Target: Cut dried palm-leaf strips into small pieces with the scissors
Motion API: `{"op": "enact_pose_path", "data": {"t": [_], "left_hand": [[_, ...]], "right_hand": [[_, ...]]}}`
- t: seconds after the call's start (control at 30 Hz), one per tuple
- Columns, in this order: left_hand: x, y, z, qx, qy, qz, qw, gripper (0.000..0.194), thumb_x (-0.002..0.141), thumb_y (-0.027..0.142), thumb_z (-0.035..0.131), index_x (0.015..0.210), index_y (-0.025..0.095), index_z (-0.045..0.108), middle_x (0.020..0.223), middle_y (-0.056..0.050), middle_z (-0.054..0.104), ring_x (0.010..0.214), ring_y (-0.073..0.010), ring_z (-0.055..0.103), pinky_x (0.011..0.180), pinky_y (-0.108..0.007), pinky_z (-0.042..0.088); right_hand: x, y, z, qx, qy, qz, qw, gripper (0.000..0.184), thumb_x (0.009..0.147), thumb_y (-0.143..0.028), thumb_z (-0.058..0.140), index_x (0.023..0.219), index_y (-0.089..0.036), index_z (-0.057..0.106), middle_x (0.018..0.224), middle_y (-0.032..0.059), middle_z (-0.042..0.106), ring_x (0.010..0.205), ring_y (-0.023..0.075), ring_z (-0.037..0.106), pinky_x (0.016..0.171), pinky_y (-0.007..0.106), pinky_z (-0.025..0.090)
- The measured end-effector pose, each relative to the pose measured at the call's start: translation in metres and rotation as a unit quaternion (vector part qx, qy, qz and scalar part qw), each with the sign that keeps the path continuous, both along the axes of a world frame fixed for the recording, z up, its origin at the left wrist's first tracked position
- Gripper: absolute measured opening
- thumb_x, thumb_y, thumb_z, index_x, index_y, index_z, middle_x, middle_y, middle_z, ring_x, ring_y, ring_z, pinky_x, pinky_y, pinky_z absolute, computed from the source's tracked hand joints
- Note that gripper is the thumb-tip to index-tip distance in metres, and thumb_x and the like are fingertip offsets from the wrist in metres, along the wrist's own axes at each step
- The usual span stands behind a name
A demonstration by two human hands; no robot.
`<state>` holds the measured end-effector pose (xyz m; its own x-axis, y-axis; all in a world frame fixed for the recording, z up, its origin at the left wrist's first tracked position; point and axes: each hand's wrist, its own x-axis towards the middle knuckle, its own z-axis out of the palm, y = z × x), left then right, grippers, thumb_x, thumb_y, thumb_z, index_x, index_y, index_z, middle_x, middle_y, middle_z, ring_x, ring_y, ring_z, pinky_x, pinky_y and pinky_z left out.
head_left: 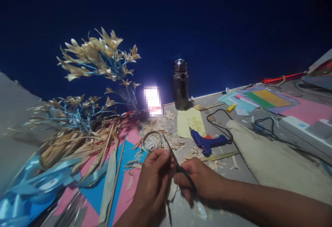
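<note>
My right hand (201, 178) is closed around the handles of dark scissors (184, 173). Their blades point away from me, up past the fingertips of my left hand (155, 175). Those left fingers are pinched together on a small pale piece of dried husk (166, 145) beside the blades; most of it is hidden. Just beyond the left hand lies a roll of tape (151, 141) on its side among husk scraps. A blue glue gun (207, 141) rests on the table past my right hand, its nozzle toward a yellow paper sheet (190, 123).
Dried husks (75, 144), blue ribbon (46, 182) and pink and blue paper (101, 189) cover the left side, below branches with husk flowers (103, 55). A dark flask (181, 88) stands at the back. A pale cloth (272, 161), cords and a white power strip (306, 133) lie right.
</note>
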<state>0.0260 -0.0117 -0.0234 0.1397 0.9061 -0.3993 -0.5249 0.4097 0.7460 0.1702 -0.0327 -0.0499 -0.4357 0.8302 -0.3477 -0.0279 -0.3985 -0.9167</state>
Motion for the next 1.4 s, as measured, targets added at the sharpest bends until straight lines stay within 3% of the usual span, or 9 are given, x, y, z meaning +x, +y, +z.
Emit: {"op": "enact_pose_path", "data": {"t": [0.1,0.2,0.4,0.53,0.77,0.87,1.0,1.13,1.4], "left_hand": [[0.000,0.000,0.001,0.016,0.001,-0.012,1.000,0.029,0.063,0.024,0.087,0.072,0.017,0.060,0.063,0.001,0.063,0.056,-0.0113,0.057,0.054,-0.021,0.048],[-0.001,0.001,0.001,0.034,-0.001,-0.055,0.998,0.022,0.069,0.023,0.081,0.074,0.017,0.060,0.061,0.001,0.063,0.052,-0.0113,0.056,0.053,-0.022,0.046],[-0.003,0.000,-0.001,0.033,0.026,-0.114,0.993,0.017,0.070,0.020,0.075,0.069,0.017,0.059,0.051,0.003,0.055,0.049,-0.0092,0.047,0.051,-0.020,0.038],[-0.003,-0.002,-0.004,0.043,0.018,-0.175,0.984,0.018,0.071,0.022,0.074,0.065,0.018,0.057,0.048,0.004,0.048,0.045,-0.0098,0.043,0.048,-0.022,0.035],[-0.006,0.001,-0.001,0.031,-0.009,-0.165,0.986,0.015,0.065,0.017,0.076,0.066,0.016,0.061,0.054,0.001,0.058,0.050,-0.0100,0.050,0.052,-0.021,0.036],[-0.009,0.005,0.007,0.026,-0.016,-0.141,0.990,0.015,0.063,0.015,0.078,0.067,0.015,0.064,0.060,0.001,0.060,0.054,-0.0095,0.053,0.057,-0.021,0.040],[-0.016,0.008,0.016,0.039,-0.036,-0.126,0.991,0.015,0.063,0.013,0.076,0.062,0.014,0.061,0.070,0.000,0.063,0.059,-0.0105,0.056,0.062,-0.023,0.044],[-0.020,0.010,0.017,0.062,-0.052,-0.137,0.987,0.016,0.064,0.012,0.074,0.057,0.014,0.060,0.062,-0.001,0.062,0.056,-0.0120,0.057,0.059,-0.024,0.044],[-0.020,0.009,0.016,0.063,-0.049,-0.127,0.989,0.006,0.063,0.011,0.074,0.065,0.011,0.069,0.062,-0.004,0.068,0.052,-0.0104,0.058,0.056,-0.022,0.046]], "right_hand": [[0.001,0.001,0.002,-0.003,0.019,-0.007,1.000,0.046,0.076,-0.047,0.072,0.048,-0.016,0.055,0.040,-0.0030,0.047,0.036,0.0058,0.031,0.039,0.021,0.021],[0.007,0.006,0.008,-0.015,0.054,-0.046,0.997,0.040,0.072,-0.050,0.078,0.064,-0.014,0.061,0.052,-0.0019,0.056,0.040,0.0063,0.037,0.040,0.021,0.024],[0.022,0.019,0.023,0.018,0.086,-0.173,0.981,0.039,0.062,-0.029,0.087,0.087,-0.017,0.060,0.069,-0.0035,0.059,0.057,0.0095,0.052,0.054,0.021,0.040],[0.025,0.018,0.027,0.029,0.074,-0.145,0.986,0.035,0.062,-0.028,0.086,0.083,-0.016,0.061,0.068,-0.0028,0.059,0.057,0.0099,0.052,0.054,0.022,0.040],[0.024,0.015,0.032,0.040,0.071,-0.125,0.989,0.037,0.058,-0.031,0.089,0.079,-0.015,0.062,0.064,-0.0029,0.058,0.055,0.0092,0.051,0.051,0.021,0.039],[0.030,0.018,0.033,0.040,0.044,-0.080,0.995,0.036,0.064,-0.037,0.087,0.077,-0.014,0.062,0.065,-0.0010,0.060,0.052,0.0084,0.051,0.048,0.020,0.039],[0.041,0.019,0.033,0.013,-0.036,0.087,0.995,0.040,0.077,-0.050,0.077,0.076,-0.012,0.064,0.067,0.0039,0.065,0.048,0.0086,0.054,0.042,0.017,0.039],[0.047,0.018,0.030,0.013,-0.053,0.202,0.978,0.050,0.080,-0.062,0.069,0.077,-0.012,0.066,0.067,0.0047,0.067,0.048,0.0099,0.057,0.039,0.017,0.040],[0.046,0.018,0.036,0.028,-0.081,0.221,0.971,0.048,0.078,-0.058,0.072,0.065,-0.013,0.062,0.061,0.0028,0.065,0.045,0.0069,0.052,0.039,0.015,0.036]]}}
